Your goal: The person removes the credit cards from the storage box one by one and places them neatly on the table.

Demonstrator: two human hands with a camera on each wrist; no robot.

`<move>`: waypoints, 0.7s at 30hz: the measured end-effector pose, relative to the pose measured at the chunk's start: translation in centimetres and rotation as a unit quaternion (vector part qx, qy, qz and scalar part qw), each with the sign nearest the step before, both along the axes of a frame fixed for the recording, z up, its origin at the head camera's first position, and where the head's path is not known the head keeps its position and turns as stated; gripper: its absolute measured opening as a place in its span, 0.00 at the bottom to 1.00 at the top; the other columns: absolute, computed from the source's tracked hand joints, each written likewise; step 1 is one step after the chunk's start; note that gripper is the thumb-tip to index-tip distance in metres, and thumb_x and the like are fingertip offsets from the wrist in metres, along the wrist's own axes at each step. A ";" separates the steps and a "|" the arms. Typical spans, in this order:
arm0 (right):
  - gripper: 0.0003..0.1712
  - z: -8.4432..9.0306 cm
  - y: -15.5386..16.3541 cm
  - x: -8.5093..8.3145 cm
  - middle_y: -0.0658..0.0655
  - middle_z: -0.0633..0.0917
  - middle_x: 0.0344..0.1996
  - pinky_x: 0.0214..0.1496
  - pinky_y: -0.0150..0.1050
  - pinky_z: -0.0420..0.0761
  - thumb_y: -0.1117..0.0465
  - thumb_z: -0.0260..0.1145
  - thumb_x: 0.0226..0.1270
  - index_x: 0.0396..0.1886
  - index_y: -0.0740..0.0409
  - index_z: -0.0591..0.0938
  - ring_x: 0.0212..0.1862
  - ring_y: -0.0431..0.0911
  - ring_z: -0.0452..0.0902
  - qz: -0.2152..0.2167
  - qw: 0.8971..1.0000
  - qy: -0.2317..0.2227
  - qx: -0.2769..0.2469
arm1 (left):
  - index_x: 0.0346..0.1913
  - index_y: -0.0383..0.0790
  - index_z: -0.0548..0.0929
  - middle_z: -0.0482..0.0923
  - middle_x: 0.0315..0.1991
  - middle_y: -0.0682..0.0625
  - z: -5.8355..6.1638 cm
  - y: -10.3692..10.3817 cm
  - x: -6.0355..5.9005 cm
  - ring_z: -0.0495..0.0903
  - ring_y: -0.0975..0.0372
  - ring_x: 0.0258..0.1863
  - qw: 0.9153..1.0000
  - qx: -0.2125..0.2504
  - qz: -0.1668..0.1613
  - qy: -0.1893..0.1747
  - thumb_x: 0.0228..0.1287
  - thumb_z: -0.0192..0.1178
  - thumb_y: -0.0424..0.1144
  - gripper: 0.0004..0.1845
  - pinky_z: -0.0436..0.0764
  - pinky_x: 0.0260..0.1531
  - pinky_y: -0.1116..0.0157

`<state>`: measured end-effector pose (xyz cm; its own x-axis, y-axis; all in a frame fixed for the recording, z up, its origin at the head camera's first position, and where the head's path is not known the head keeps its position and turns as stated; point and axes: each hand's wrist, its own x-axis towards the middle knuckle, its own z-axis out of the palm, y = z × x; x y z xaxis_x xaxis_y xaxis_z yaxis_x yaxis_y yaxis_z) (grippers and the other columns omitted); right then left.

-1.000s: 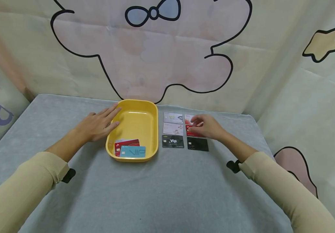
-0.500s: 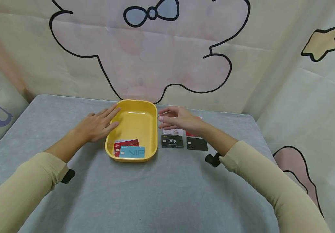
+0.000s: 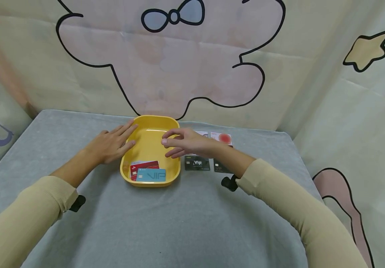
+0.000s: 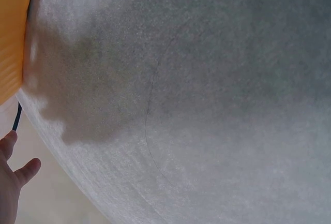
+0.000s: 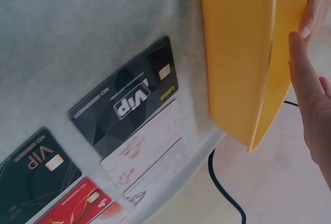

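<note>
My left hand (image 3: 112,144) rests on the left rim of a yellow tray (image 3: 147,149), fingers spread. Inside the tray's near end lie a red card (image 3: 144,167) and, overlapping it, a blue VIP card (image 3: 151,175); the edge of a pale card peeks out behind them. Over the tray's right rim hovers my right hand (image 3: 190,143), fingers loosely bent, nothing visible between them. Beside the tray, the right wrist view shows a black Vip card (image 5: 126,100), a pink-flowered white card (image 5: 145,149), a dark VIP card (image 5: 39,177) and a red card (image 5: 77,206).
A white card with a red circle (image 3: 222,137) lies at the back right of the card rows, partly behind the right forearm. A grey cloth (image 3: 165,223) covers the table. Close behind its far edge hangs a printed curtain (image 3: 162,70).
My right hand has moved left from the right-hand column of cards to over the tray. The left hand stays on the rim, and the cards in the tray lie as before.
</note>
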<state>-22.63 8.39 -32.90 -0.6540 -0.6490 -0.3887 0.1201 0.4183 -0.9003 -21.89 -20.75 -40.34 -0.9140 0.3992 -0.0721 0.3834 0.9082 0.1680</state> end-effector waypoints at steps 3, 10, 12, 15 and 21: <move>0.28 -0.1 -0.6 0.0 0.67 0.76 0.63 0.59 0.53 0.78 0.50 0.63 0.72 0.65 0.58 0.71 0.57 0.60 0.81 0.027 0.999 -0.002 0.025 | 0.80 0.42 0.46 0.39 0.81 0.43 0.0 0.0 0.0 0.53 0.40 0.75 1.000 0.000 0.001 -0.002 0.76 0.42 0.57 0.39 0.62 0.62 0.32; 0.35 0.2 -1.8 0.3 0.64 0.75 0.64 0.55 0.50 0.82 0.46 0.65 0.70 0.69 0.57 0.67 0.56 0.57 0.82 0.074 0.992 -0.035 0.099 | 0.80 0.42 0.46 0.40 0.81 0.43 0.0 -0.2 0.0 0.53 0.40 0.75 1.000 0.003 0.001 -0.003 0.76 0.38 0.60 0.39 0.61 0.61 0.31; 0.34 0.3 -2.1 0.4 0.64 0.75 0.64 0.54 0.48 0.83 0.44 0.64 0.70 0.68 0.54 0.67 0.56 0.58 0.82 0.077 0.989 -0.048 0.119 | 0.80 0.42 0.46 0.39 0.81 0.43 0.0 -0.1 0.0 0.53 0.40 0.75 1.000 0.002 0.001 -0.004 0.76 0.37 0.60 0.39 0.61 0.61 0.31; 0.32 0.4 -2.5 0.5 0.66 0.74 0.63 0.52 0.46 0.84 0.43 0.63 0.70 0.67 0.52 0.68 0.55 0.59 0.82 0.077 0.985 -0.060 0.139 | 0.80 0.42 0.46 0.39 0.81 0.43 0.1 -0.1 0.0 0.53 0.41 0.75 1.000 0.000 0.001 -0.004 0.76 0.37 0.60 0.39 0.62 0.62 0.31; 0.33 0.5 -3.1 0.4 0.69 0.74 0.61 0.51 0.47 0.84 0.42 0.62 0.70 0.67 0.53 0.68 0.54 0.62 0.81 0.064 0.981 -0.087 0.161 | 0.80 0.43 0.46 0.39 0.81 0.44 0.0 -0.2 0.1 0.52 0.41 0.76 1.000 0.000 0.001 -0.002 0.76 0.37 0.60 0.39 0.61 0.62 0.31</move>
